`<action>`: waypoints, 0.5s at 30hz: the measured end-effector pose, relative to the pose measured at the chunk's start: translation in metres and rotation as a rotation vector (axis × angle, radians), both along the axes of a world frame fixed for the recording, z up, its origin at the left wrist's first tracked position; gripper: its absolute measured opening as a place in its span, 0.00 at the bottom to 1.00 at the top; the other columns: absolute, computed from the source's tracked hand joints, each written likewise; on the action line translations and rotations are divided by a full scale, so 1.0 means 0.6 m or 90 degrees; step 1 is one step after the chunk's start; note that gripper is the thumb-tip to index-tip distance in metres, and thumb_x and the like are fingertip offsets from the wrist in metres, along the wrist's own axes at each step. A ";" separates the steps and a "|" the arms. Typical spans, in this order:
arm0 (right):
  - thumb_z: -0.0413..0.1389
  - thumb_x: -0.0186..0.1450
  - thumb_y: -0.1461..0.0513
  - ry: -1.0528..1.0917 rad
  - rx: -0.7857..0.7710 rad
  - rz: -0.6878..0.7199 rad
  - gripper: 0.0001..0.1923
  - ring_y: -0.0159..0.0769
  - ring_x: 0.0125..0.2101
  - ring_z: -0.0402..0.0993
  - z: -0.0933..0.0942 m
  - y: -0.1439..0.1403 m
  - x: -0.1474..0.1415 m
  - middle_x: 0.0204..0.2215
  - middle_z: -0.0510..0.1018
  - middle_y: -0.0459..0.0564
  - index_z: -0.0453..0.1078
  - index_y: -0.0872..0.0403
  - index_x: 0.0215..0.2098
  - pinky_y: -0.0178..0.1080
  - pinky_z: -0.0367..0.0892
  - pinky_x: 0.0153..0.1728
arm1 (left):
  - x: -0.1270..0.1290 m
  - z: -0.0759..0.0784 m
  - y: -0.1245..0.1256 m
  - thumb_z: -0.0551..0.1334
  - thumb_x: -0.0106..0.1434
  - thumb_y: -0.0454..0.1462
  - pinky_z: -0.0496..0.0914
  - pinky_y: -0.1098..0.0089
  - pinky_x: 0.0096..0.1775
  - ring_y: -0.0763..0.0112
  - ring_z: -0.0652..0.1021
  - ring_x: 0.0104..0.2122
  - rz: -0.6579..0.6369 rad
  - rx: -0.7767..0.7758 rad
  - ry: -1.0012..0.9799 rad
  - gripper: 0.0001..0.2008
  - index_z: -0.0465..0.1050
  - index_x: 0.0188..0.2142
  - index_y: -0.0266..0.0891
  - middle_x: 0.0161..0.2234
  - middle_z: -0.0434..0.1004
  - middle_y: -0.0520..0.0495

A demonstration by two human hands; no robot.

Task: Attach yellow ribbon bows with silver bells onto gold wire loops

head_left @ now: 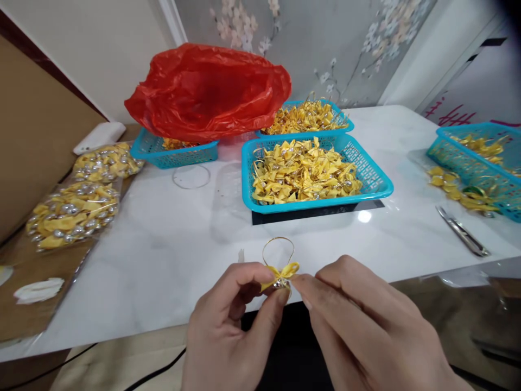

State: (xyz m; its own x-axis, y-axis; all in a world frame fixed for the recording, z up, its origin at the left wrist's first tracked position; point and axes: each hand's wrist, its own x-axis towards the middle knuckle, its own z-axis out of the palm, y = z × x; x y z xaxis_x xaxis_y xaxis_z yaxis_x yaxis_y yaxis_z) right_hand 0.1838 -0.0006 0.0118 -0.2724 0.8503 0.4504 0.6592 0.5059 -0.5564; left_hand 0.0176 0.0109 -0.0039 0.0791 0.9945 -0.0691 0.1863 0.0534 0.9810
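Note:
A small yellow ribbon bow (290,268) with silvery beads or bells at its knot and a thin gold loop (278,239) standing above it is held over the table's front edge. My left hand (230,331) has the bow pinched between thumb and forefinger. From the other side, my right hand (362,320) is closed, thumb and fingertip together at the bow's right edge; the bit of ribbon or cord between them is mostly hidden. Just beyond, a blue basket (317,205) is heaped with similar yellow bows (305,171).
More blue baskets stand behind (345,129), at left (179,159) and right (456,144). A red plastic bag (203,92) covers part of the left one. Clear bags of beaded bows (73,212) lie left. Metal snips or tweezers (462,232) and loose bows (448,184) lie right.

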 end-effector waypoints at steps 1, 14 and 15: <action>0.52 0.68 0.73 -0.004 -0.003 0.000 0.08 0.31 0.29 0.65 0.001 0.000 0.000 0.30 0.69 0.51 0.71 0.62 0.42 0.35 0.65 0.26 | 0.001 0.000 -0.001 0.64 0.61 0.28 0.75 0.84 0.37 0.80 0.80 0.33 0.000 0.006 0.008 0.14 0.73 0.38 0.52 0.33 0.79 0.62; 0.51 0.67 0.74 -0.040 -0.021 0.004 0.07 0.33 0.28 0.63 0.007 0.002 0.001 0.28 0.66 0.50 0.70 0.60 0.36 0.36 0.64 0.25 | 0.011 -0.008 -0.009 0.68 0.58 0.33 0.76 0.79 0.37 0.74 0.81 0.34 0.114 0.019 0.119 0.14 0.71 0.42 0.51 0.34 0.80 0.58; 0.51 0.67 0.74 -0.040 -0.028 0.004 0.07 0.33 0.28 0.63 0.006 0.001 0.001 0.28 0.66 0.50 0.69 0.60 0.35 0.36 0.64 0.25 | 0.011 -0.007 -0.009 0.68 0.58 0.32 0.76 0.80 0.37 0.75 0.81 0.33 0.105 0.017 0.116 0.14 0.71 0.41 0.51 0.34 0.80 0.59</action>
